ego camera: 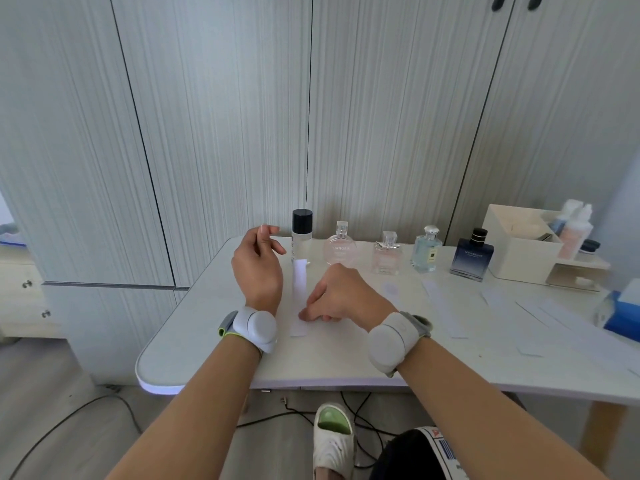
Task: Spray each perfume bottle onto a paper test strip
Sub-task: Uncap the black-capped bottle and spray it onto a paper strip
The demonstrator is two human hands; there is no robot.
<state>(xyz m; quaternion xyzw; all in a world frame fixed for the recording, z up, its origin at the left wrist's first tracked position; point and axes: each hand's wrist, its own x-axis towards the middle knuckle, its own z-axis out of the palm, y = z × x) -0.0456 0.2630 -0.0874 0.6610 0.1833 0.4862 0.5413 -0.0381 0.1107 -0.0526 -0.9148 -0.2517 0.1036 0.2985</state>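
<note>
Several perfume bottles stand in a row at the table's back edge: a tall clear one with a black cap [302,233], a round pink one [340,247], a small square pink one [387,255], a pale blue one [427,250] and a dark blue one [472,255]. A white paper strip [300,282] lies flat in front of the black-capped bottle. My right hand [341,296] pinches the strip's near end against the table. My left hand [258,268] hovers just left of the strip, fingers loosely apart, holding nothing.
More paper strips [446,308] lie spread to the right on the white table [214,355]. A white organiser box [519,247] with small bottles stands at the back right, a blue box [623,317] at the right edge. Cabinet doors rise behind.
</note>
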